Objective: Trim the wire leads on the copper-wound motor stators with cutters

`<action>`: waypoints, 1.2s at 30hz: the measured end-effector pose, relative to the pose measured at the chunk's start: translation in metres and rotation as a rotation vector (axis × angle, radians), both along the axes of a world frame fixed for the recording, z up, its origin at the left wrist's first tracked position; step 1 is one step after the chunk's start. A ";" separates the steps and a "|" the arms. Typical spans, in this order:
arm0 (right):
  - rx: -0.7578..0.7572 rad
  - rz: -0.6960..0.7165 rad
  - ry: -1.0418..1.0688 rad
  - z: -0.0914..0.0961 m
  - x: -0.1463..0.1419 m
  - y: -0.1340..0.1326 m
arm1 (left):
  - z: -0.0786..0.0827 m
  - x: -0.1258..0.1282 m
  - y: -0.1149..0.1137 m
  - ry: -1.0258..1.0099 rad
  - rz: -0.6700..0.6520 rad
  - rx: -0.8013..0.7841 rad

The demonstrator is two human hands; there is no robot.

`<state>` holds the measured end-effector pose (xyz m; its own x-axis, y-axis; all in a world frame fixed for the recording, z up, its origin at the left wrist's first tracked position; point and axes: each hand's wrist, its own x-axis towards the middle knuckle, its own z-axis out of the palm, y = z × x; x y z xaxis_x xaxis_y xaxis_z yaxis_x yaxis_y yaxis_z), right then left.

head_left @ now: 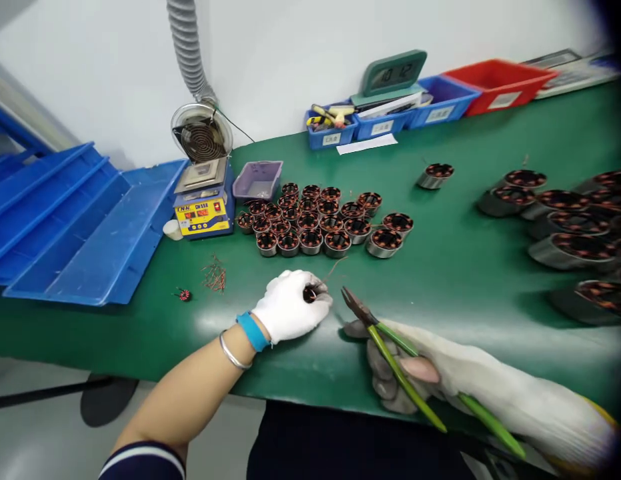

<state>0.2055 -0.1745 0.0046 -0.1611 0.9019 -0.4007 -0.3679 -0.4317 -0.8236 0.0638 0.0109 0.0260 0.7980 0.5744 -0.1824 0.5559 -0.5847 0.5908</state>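
The desk [455, 280] has a smooth, glossy green surface. Rectangular blue plastic trays [100, 247] stand overlapped at its left end. Wound cylinders [311, 241] — short metal rings with coppery coils inside — stand close together near the middle, with a further group at the right. The right hand [435, 350], in a pale knit glove with grey-soiled fingers, has its grip wrapped around the cutters [403, 380]; these have slim green handles, spread apart, and a dark metal head. The left hand [293, 307], in a white fabric glove, has its grip clamped on a dark round part [309, 293] just above the near side of the desk, left of the cutter head. Thin, bent copper offcuts [216, 277] lie loose to the left. The glove hides most of the round part — its full shape cannot be determined. Blur softens the right-hand group, which the frame edge cuts off; whether the cutter jaws meet cannot be told.
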 end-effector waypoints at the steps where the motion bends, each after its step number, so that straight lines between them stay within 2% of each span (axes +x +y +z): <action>1: -0.049 0.005 0.033 0.002 0.001 0.003 | 0.001 -0.001 0.000 0.005 -0.012 -0.004; 3: -0.153 -0.006 0.118 0.005 0.002 0.009 | 0.001 -0.001 0.000 0.008 -0.035 -0.022; 8: -0.258 0.046 0.007 0.008 0.005 0.018 | -0.005 -0.001 0.004 0.000 -0.074 -0.028; 18: -0.258 0.039 -0.218 0.022 -0.001 0.035 | -0.012 -0.002 0.011 -0.051 -0.196 0.002; 23: -0.203 0.165 -0.461 0.022 0.004 0.038 | -0.015 -0.002 0.011 -0.032 -0.176 0.020; 26: -0.227 0.200 -0.516 0.026 0.004 0.038 | -0.012 -0.004 0.011 -0.008 -0.187 0.048; 30: -0.249 0.148 -0.428 0.025 -0.003 0.035 | 0.005 -0.011 0.012 0.039 -0.224 0.090; 33: -0.223 0.055 -0.246 0.020 -0.007 0.031 | 0.017 -0.016 0.014 0.092 -0.200 0.155; 36: -0.242 -0.019 -0.049 0.019 -0.004 0.026 | 0.020 -0.018 0.017 0.141 -0.213 0.167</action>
<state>0.2012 -0.1482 0.0233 -0.1199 0.7815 -0.6123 -0.3396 -0.6118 -0.7144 0.0459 0.0276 0.0459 0.8773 0.4282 -0.2168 0.4800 -0.7795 0.4025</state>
